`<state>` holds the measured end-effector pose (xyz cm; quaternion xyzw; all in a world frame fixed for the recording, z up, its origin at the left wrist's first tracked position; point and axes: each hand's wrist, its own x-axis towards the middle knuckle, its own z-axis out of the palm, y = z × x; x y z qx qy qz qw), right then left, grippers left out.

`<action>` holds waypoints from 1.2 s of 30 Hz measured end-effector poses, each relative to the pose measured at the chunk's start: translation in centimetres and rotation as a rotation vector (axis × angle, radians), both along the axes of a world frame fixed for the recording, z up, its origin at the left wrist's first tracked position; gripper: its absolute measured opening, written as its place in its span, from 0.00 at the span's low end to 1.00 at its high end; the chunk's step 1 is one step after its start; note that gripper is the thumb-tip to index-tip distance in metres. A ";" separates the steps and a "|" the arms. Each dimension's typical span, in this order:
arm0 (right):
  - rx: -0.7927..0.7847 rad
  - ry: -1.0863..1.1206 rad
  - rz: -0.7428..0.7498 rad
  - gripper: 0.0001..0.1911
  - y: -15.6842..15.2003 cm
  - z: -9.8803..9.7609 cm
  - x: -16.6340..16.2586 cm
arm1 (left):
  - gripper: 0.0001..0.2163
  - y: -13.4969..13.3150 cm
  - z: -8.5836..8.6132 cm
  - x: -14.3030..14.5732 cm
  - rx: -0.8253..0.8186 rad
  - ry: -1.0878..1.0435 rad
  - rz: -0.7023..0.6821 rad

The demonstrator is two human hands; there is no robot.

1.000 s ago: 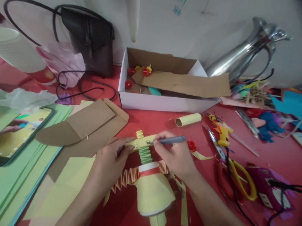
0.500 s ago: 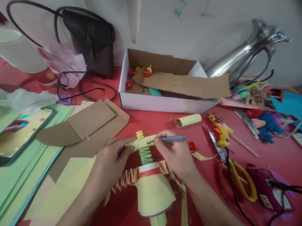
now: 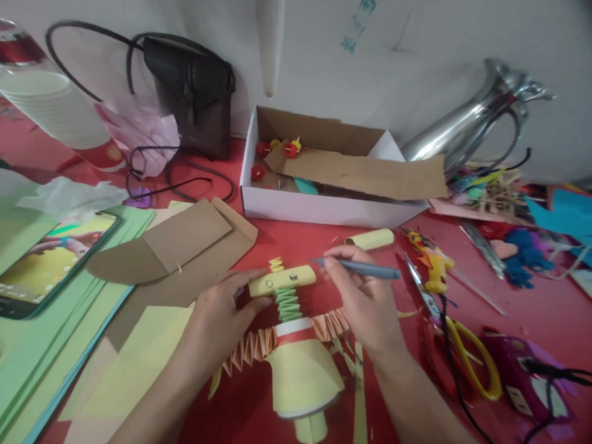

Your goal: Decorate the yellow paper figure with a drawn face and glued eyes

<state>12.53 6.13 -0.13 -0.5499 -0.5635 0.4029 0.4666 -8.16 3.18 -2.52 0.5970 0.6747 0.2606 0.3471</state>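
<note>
Between its thumb and fingers, my left hand (image 3: 226, 317) grips the left end of a yellow paper tube (image 3: 289, 280). Two eye-like marks are drawn on the tube; the right one has dark filling. My right hand (image 3: 366, 303) holds a grey-blue pen (image 3: 367, 269), its tip a little right of the tube and apart from it. A green folded paper strip (image 3: 288, 304) joins the tube to a yellow paper cup body (image 3: 303, 376) with a red band. Orange pleated paper arms (image 3: 254, 349) stick out at both sides.
Behind stands a white box (image 3: 321, 209) with cardboard and red pieces. A phone (image 3: 54, 257) lies on green paper at left, near brown cardboard (image 3: 187, 233). Yellow-handled scissors (image 3: 471, 360), a glue gun (image 3: 437, 267) and a magenta box (image 3: 529, 376) are at right. Another yellow tube (image 3: 374, 239) lies behind my right hand.
My right hand has lifted the pen off the tube and moved right. The right eye mark looks darker and squarer now. My left hand stays on the tube. The view has shifted slightly.
</note>
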 end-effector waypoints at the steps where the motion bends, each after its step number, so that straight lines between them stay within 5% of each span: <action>1: 0.026 0.003 -0.022 0.05 0.0 0.3 0.0 | 0.16 0.0 0.0 0.0 0.002 0.009 0.000; 11: -0.039 -0.053 0.229 0.06 0.0 0.8 -1.7 | 0.14 -0.1 0.3 0.3 0.027 0.005 -0.006; 17: -0.128 -0.109 0.271 0.06 -0.2 0.4 -2.4 | 0.14 -0.2 0.3 0.4 0.080 -0.029 -0.004; 36: -0.065 -0.161 0.286 0.03 -0.5 -0.3 -2.9 | 0.14 -0.2 0.1 0.5 0.046 -0.056 0.012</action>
